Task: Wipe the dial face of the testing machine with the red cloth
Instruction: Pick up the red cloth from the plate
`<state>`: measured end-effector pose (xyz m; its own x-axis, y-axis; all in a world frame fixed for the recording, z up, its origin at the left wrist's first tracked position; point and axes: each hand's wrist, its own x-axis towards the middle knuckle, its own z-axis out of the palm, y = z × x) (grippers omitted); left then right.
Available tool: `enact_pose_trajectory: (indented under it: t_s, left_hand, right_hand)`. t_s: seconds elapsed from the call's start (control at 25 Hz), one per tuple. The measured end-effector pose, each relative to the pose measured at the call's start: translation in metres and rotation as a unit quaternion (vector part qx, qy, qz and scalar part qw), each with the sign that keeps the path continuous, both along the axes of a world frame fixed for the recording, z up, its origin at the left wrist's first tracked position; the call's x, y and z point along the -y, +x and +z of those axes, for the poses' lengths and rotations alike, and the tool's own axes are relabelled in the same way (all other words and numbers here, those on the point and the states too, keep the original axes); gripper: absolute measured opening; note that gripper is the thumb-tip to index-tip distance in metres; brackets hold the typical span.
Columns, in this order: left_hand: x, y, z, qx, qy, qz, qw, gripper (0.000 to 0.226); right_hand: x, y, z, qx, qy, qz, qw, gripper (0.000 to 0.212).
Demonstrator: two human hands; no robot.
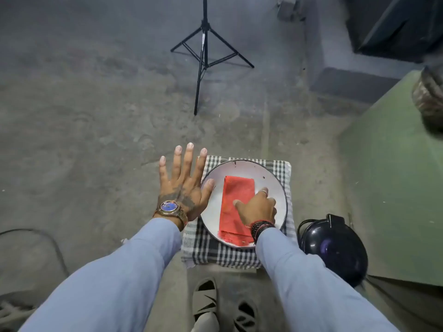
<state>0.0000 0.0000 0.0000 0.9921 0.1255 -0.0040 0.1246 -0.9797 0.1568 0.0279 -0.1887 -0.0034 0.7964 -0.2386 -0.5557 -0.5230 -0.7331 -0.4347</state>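
Note:
A folded red cloth [236,200] lies in a white enamel plate [215,212] on a checkered-cloth-covered stool [211,255]. My right hand [257,208] rests on the cloth's right side, thumb on top and fingers curled over its edge. My left hand [183,183] hovers flat, fingers spread, at the plate's left rim and holds nothing. The green testing machine [393,188] stands at the right; its dial face is out of sight.
A black tripod [203,56] stands on the concrete floor ahead. A dark round lidded object [335,248] sits right of the stool against the machine. A cable [48,245] curves at the left. My sandalled feet [206,298] are below the stool.

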Motion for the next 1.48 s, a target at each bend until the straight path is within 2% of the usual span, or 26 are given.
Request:
enact_pose_trajectory:
  t_s: [0.12, 0.2, 0.32, 0.36, 0.4, 0.44, 0.52, 0.56, 0.6, 0.72, 0.8, 1.0, 1.12, 1.2, 1.32, 1.48]
  left_hand:
    - [-0.002, 0.024, -0.013, -0.007, 0.006, 0.014, 1.0, 0.083]
    - [0.0, 0.033, -0.019, -0.006, -0.009, 0.027, 1.0, 0.085]
    - [0.001, 0.037, -0.021, -0.016, -0.01, 0.028, 0.999, 0.085]
    - [0.001, 0.038, -0.018, -0.015, -0.011, 0.032, 0.999, 0.084]
    - [0.001, 0.041, -0.014, -0.013, -0.015, 0.039, 0.999, 0.084]
    - [0.001, 0.044, -0.009, -0.007, -0.018, 0.043, 0.999, 0.084]
    - [0.003, 0.05, 0.004, 0.009, -0.012, 0.039, 0.999, 0.083]
    - [0.005, 0.054, 0.012, 0.018, -0.012, 0.037, 0.999, 0.082]
    - [0.006, 0.057, 0.021, 0.029, -0.012, 0.037, 0.999, 0.082]
    - [0.004, 0.063, 0.047, 0.055, -0.003, 0.039, 0.998, 0.082]
    - [0.004, 0.064, 0.068, 0.06, 0.005, 0.038, 0.997, 0.082]
    - [0.029, 0.075, 0.152, 0.114, 0.049, -0.003, 0.992, 0.08]
    - [0.048, 0.089, 0.218, 0.16, 0.055, -0.013, 0.986, 0.08]
    - [0.066, 0.092, 0.274, 0.208, 0.057, -0.027, 0.976, 0.079]
    - [0.095, 0.094, 0.353, 0.262, 0.054, -0.06, 0.962, 0.079]
    - [0.149, 0.088, 0.461, 0.335, 0.031, -0.104, 0.936, 0.081]
  right_hand:
    - [-0.012, 0.012, -0.021, -0.047, -0.041, -0.049, 0.997, 0.088]
    - [-0.012, 0.016, -0.029, -0.074, -0.026, -0.059, 0.995, 0.066]
    - [-0.004, 0.016, -0.034, -0.072, 0.081, -0.026, 0.994, 0.029]
    - [-0.001, 0.014, -0.033, -0.058, 0.146, -0.046, 0.987, 0.022]
    - [0.002, 0.014, -0.033, -0.053, 0.229, -0.097, 0.967, 0.024]
    - [0.005, 0.014, -0.033, -0.055, 0.327, -0.167, 0.929, 0.031]
    - [0.016, 0.011, -0.026, -0.086, 0.512, -0.259, 0.815, 0.051]
    - [0.024, 0.01, -0.02, -0.104, 0.584, -0.259, 0.762, 0.063]
    - [0.032, 0.01, -0.01, -0.105, 0.632, -0.242, 0.728, 0.071]
    - [0.044, 0.01, 0.026, -0.062, 0.776, -0.166, 0.606, 0.074]
    - [0.046, 0.013, 0.05, -0.039, 0.825, -0.143, 0.545, 0.076]
    - [0.053, 0.031, 0.116, -0.026, 0.844, -0.093, 0.527, 0.082]
    - [0.069, 0.039, 0.164, -0.005, 0.842, -0.081, 0.533, 0.082]
    - [0.089, 0.042, 0.211, 0.036, 0.841, -0.054, 0.538, 0.082]
    - [0.118, 0.04, 0.279, 0.083, 0.849, -0.025, 0.521, 0.084]
    - [0.164, 0.014, 0.373, 0.184, 0.835, -0.016, 0.518, 0.09]
